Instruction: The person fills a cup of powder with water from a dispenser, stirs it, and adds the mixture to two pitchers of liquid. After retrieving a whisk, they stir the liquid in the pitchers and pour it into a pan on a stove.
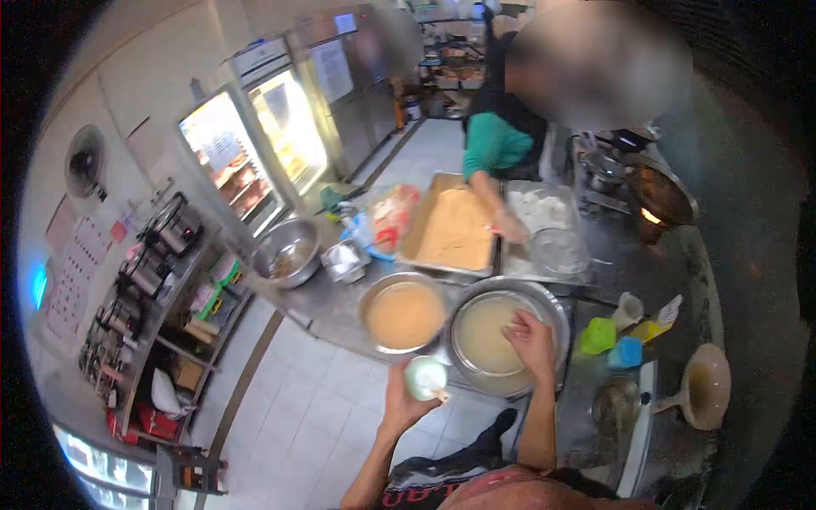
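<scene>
My left hand point(401, 404) is wrapped around a small pale green-white bowl point(426, 379), held in front of the counter. A short beige stub, its kind unclear, shows at the bowl's lower edge. My right hand point(530, 338) is over the metal basin point(554, 316) of cloudy liquid point(484, 331), its fingers curled and drawn together. Whether anything is between those fingertips, or whether they touch the liquid, I cannot make out. A round pan of orange-tan liquid point(403, 314) stands just left of the basin.
Behind the basin are a tray of orange-tan crumb-like material point(459, 223) and a tray of white pieces point(541, 208). A co-worker's hand point(508, 228) reaches between them. Green point(598, 335) and blue containers point(626, 352) and a ladle point(705, 387) lie right. A lit stove flame point(651, 217) burns behind.
</scene>
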`<state>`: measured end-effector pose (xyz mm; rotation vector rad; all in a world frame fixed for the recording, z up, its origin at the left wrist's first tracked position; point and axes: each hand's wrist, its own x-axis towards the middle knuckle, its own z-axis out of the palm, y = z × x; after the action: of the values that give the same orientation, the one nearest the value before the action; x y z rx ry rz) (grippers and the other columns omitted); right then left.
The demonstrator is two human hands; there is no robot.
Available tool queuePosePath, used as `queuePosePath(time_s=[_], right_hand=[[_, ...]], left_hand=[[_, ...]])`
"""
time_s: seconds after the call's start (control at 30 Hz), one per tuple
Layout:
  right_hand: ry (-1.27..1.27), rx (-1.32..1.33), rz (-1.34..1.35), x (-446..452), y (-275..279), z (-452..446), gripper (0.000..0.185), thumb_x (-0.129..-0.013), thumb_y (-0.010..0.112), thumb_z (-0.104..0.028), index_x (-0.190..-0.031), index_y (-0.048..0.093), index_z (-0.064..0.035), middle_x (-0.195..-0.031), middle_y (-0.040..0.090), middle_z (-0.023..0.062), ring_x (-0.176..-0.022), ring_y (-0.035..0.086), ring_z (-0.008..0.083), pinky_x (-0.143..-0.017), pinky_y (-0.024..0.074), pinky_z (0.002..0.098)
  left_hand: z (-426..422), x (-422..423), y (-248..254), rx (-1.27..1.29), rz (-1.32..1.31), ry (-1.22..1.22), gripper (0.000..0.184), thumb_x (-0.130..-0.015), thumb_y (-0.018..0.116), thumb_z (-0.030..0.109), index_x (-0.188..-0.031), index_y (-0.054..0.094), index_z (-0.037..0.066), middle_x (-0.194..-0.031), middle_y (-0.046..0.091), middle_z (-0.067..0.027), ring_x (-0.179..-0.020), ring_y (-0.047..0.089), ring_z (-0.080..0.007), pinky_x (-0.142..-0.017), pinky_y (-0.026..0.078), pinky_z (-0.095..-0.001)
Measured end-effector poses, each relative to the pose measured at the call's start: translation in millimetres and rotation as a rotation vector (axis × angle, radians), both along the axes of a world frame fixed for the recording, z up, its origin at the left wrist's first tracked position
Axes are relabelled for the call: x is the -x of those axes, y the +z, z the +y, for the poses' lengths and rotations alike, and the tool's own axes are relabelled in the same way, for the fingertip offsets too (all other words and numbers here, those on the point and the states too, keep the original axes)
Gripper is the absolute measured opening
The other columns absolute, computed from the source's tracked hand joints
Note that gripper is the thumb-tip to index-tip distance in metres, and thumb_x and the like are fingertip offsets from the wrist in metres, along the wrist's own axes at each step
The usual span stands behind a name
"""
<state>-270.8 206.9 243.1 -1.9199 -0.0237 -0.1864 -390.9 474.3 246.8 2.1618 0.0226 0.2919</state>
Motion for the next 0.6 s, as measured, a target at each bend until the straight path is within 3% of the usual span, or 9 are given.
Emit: queuePosePath(time_s=[0.07, 0.1, 0.2, 0.3, 0.4, 0.5, 0.6], right_hand=[[0.227, 0.002, 0.036, 17, 26, 105, 0.052, -0.079, 0.080, -0.014, -0.124, 0.061, 0.0026, -0.104, 0.070, 0.0139, -0.088, 0.067, 0.0165, -0.079, 0.0543, 0.0295], [0.396, 0.032, 0.068, 32, 32, 155, 0.052, -0.079, 0.080, -0.013, -0.125, 0.061, 0.0023, -0.104, 0.070, 0.0139, -0.086, 0.067, 0.0162, -0.079, 0.0543, 0.0289], [0.819, 0.133, -0.103, 69, 13, 302, 0.053, -0.080, 0.080, -0.013, -0.127, 0.060, 0.0016, -0.101, 0.070, 0.0129, -0.084, 0.066, 0.0148, -0.078, 0.0543, 0.0290], [1.172, 0.183, 0.060, 119, -4, 422, 0.051, -0.083, 0.079, -0.015, -0.127, 0.060, 0.0001, -0.100, 0.070, 0.0095, -0.086, 0.065, 0.0133, -0.079, 0.0533, 0.0279], [1.453, 0.292, 0.277, 140, -45, 529, 0.049, -0.082, 0.079, -0.015, -0.126, 0.061, -0.0005, -0.099, 0.070, 0.0093, -0.088, 0.065, 0.0135, -0.079, 0.0532, 0.0288], [1.642, 0.372, 0.387, 160, -58, 658, 0.048, -0.082, 0.079, -0.014, -0.125, 0.062, -0.0008, -0.099, 0.070, 0.0076, -0.088, 0.064, 0.0129, -0.080, 0.0528, 0.0289], [1.761, 0.459, 0.140, 206, -61, 806, 0.043, -0.086, 0.075, -0.013, -0.125, 0.062, -0.0008, -0.099, 0.070, 0.0051, -0.086, 0.063, 0.0119, -0.080, 0.0518, 0.0279]], left_hand=[[82, 65, -14, -0.079, -0.012, 0.237, 0.097, -0.050, 0.096, 0.024, -0.126, 0.044, -0.006, -0.116, 0.053, -0.0188, -0.109, 0.055, -0.0338, -0.095, 0.047, -0.0426], [117, 101, -8, 0.057, 0.007, 0.369, 0.095, -0.050, 0.096, 0.024, -0.124, 0.044, -0.006, -0.116, 0.053, -0.0184, -0.108, 0.056, -0.0330, -0.094, 0.048, -0.0424], [218, 207, -4, -0.026, 0.037, 0.704, 0.090, -0.054, 0.093, 0.028, -0.124, 0.045, -0.002, -0.117, 0.052, -0.0195, -0.108, 0.056, -0.0361, -0.092, 0.049, -0.0432], [288, 299, -20, 0.019, 0.025, 1.006, 0.088, -0.055, 0.091, 0.027, -0.125, 0.045, 0.000, -0.118, 0.052, -0.0191, -0.110, 0.054, -0.0376, -0.091, 0.049, -0.0445], [357, 361, -59, 0.109, -0.016, 1.272, 0.086, -0.055, 0.090, 0.025, -0.125, 0.046, 0.001, -0.119, 0.052, -0.0183, -0.113, 0.053, -0.0375, -0.092, 0.049, -0.0449], [436, 418, -61, 0.189, -0.051, 1.517, 0.092, -0.054, 0.092, 0.028, -0.129, 0.045, 0.001, -0.120, 0.056, -0.0189, -0.111, 0.058, -0.0384, -0.091, 0.050, -0.0456], [527, 496, -74, 0.119, -0.154, 1.735, 0.097, -0.052, 0.094, 0.031, -0.131, 0.045, 0.000, -0.118, 0.061, -0.0198, -0.109, 0.062, -0.0372, -0.090, 0.051, -0.0450]])
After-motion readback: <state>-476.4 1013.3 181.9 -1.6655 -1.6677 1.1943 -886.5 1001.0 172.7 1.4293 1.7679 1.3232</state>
